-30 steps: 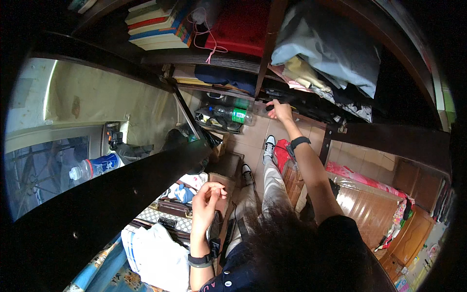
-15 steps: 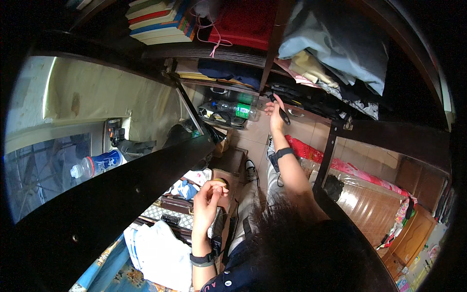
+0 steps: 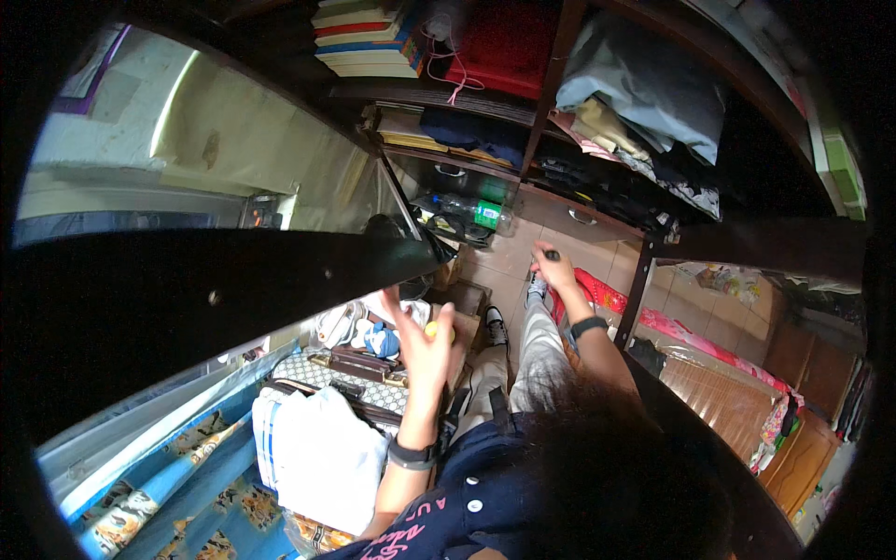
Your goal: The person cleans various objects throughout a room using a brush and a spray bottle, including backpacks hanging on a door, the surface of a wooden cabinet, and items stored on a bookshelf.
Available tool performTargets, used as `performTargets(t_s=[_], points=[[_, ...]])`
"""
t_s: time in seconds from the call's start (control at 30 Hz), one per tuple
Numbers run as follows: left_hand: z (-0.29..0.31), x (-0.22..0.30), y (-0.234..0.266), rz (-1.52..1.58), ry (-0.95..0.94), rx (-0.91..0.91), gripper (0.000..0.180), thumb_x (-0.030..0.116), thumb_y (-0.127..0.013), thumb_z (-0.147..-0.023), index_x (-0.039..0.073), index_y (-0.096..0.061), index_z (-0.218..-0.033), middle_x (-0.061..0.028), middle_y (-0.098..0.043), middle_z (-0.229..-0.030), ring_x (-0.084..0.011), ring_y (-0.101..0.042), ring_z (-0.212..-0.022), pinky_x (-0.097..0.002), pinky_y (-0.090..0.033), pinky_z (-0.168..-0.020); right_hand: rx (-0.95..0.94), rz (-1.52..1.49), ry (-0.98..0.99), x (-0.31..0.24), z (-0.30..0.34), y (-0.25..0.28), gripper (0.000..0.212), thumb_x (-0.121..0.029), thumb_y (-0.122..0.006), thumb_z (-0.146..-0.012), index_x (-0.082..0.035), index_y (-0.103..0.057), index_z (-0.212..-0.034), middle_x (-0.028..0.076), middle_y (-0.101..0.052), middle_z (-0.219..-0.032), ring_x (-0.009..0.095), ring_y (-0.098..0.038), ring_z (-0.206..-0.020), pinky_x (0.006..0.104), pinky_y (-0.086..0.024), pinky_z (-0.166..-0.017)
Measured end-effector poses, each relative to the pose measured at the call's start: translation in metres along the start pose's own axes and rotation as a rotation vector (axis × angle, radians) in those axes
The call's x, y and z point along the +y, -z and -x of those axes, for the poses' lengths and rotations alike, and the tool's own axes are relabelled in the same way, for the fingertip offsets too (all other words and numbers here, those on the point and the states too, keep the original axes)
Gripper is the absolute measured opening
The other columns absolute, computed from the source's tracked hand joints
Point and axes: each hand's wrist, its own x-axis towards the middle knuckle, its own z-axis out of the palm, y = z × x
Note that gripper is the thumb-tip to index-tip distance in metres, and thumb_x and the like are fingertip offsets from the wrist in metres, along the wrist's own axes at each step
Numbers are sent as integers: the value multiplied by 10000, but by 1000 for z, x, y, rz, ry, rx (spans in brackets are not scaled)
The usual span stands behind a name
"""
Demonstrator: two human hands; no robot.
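Observation:
Raised in front of my body, my left hand (image 3: 425, 350) has its thumb and a finger spread. A small rounded yellow thing (image 3: 433, 330) sits between them, apparently held; its kind cannot be made out. My right hand (image 3: 558, 271) is further forward, over the tiled floor and above my shoe. Its fingers close round a dark thing (image 3: 553, 255), whose rounded end alone shows. Dark bands circle both wrists. Just left of my left hand lie a patterned suitcase (image 3: 369, 381) and a blue-and-white cloth item (image 3: 380, 339).
A dark beam (image 3: 224, 280) crosses at the left. Ahead stands a shelf unit with books (image 3: 369, 47), folded clothes (image 3: 597, 131) and a drawer (image 3: 579, 213). A plastic bottle (image 3: 481, 214) lies low ahead. White cloth (image 3: 317, 457) rests on the suitcase. Framed woven panels (image 3: 714, 401) are at right.
My view has shifted. The right hand has drawn back from the shelf toward me, and its dark thing now points end-on. My left hand has risen, its fingers spreading wider.

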Motion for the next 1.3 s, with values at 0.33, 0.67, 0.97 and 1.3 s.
performTargets(t_s=[0.33,0.67,0.97,1.3], points=[[-34,28,-92,3,-421,-110,1137,205,-730,-806,-135,118,-1482,-358,104,-1571,-422,52,-1497,-412,-38,-1223,-49,412,229,90,158,79,303,-322,-630,-949,-33,-718,-969,58,-670,-634,172,-648,-582,305,-494,-576],[-113,113,-223,-18,-356,-141,1202,294,-756,-761,17,115,-1541,-330,39,-1589,-466,-158,-1467,-543,-351,-1087,204,590,-61,107,282,148,380,-343,-505,-947,-84,-690,-1155,213,-685,-1100,385,-631,-1060,411,-484,-906],[-128,124,-181,106,-258,-394,1242,370,-742,-738,13,143,-1532,-352,64,-1576,-470,-347,-1385,-437,-404,-1078,97,578,10,91,300,169,333,-266,-522,-933,-75,-685,-1152,196,-697,-1062,355,-650,-1012,403,-501,-873],[-94,28,-120,379,-324,-313,339,177,-686,-847,15,-668,-1144,-146,-715,-1093,-250,-678,-1053,-348,-520,-916,-69,628,187,67,264,132,293,-181,-541,-917,-66,-679,-1149,178,-711,-1018,322,-671,-958,393,-520,-837]])
